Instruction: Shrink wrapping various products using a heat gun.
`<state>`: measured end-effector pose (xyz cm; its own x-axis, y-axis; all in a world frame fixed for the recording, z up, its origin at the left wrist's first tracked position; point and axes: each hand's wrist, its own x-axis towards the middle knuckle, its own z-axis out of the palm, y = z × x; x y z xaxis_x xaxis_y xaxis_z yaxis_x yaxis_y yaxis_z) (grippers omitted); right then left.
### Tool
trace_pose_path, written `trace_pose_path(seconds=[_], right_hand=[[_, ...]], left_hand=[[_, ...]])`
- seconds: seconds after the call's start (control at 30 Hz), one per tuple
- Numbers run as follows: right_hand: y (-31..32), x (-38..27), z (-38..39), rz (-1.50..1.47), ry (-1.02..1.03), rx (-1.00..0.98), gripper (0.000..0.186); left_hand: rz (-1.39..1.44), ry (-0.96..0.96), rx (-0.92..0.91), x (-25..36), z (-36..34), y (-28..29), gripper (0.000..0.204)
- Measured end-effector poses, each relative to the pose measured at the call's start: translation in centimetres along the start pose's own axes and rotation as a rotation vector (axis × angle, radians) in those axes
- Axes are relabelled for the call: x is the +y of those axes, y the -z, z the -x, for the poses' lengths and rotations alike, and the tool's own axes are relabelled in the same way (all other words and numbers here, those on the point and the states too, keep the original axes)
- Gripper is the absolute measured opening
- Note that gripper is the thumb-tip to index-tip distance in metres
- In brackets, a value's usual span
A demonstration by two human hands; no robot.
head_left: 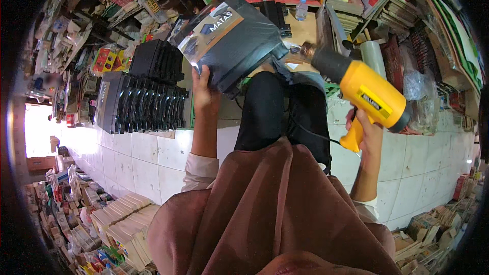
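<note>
In my left hand [205, 89] is a flat black case [239, 46] with a printed label sleeve, covered in clear shiny plastic film. It is tilted above my lap, with my fingers closed at its lower left edge. My right hand [368, 127] is wrapped round the handle of a yellow heat gun [374, 91] with a black barrel. Its metal nozzle [307, 50] points left toward the right end of the case, a short gap away. A dark cord runs from the handle toward my legs.
Left of me stands a stack of similar black cases [150, 104], with more dark cases [157, 60] behind it. A water bottle [301, 9] stands on the brown worktop [308, 28] ahead. Crowded shelves rise beyond, and cardboard bundles [125, 219] lie on the tiled floor behind left.
</note>
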<state>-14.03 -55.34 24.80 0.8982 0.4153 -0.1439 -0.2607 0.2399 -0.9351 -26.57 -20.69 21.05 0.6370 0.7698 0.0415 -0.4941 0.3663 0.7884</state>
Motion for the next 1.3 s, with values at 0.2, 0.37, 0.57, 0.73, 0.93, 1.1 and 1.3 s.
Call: trace_pose_path(seconds=[0.2, 0.37, 0.57, 0.73, 0.93, 1.1, 1.3], right_hand=[[-0.3, -0.5, 2.5, 0.299, -0.079, -0.257, 0.033], [-2.2, 0.5, 0.3, 0.336, -0.139, -0.118, 0.022], [-0.7, 0.6, 0.2, 0.448, -0.244, -0.183, 0.021], [-3.1, 2.0, 0.5, 0.530, -0.276, -0.234, 0.023], [-2.8, 1.2, -1.1, 0.595, -0.190, -0.047, 0.024], [-0.5, -2.6, 0.4, 0.178, -0.153, -0.114, 0.027], [-0.6, -5.4, 1.7, 0.286, -0.069, -0.193, 0.038]], left_hand=[[-0.093, 0.261, -0.022, 0.5, -0.4, 2.2, 0.037], [-0.423, 0.532, 0.158, 0.1, 0.8, 4.0, 0.045], [-0.487, 0.734, -0.075, -1.5, 2.5, 9.5, 0.046], [-0.547, 0.837, -0.192, -2.7, -1.1, 11.3, 0.043], [-1.044, 0.953, -0.130, -5.1, -4.3, 10.3, 0.055], [-1.538, 0.251, -0.434, 1.0, -3.5, 1.5, 0.047], [-1.732, -0.379, -0.522, 5.5, -0.6, -5.8, 0.037]])
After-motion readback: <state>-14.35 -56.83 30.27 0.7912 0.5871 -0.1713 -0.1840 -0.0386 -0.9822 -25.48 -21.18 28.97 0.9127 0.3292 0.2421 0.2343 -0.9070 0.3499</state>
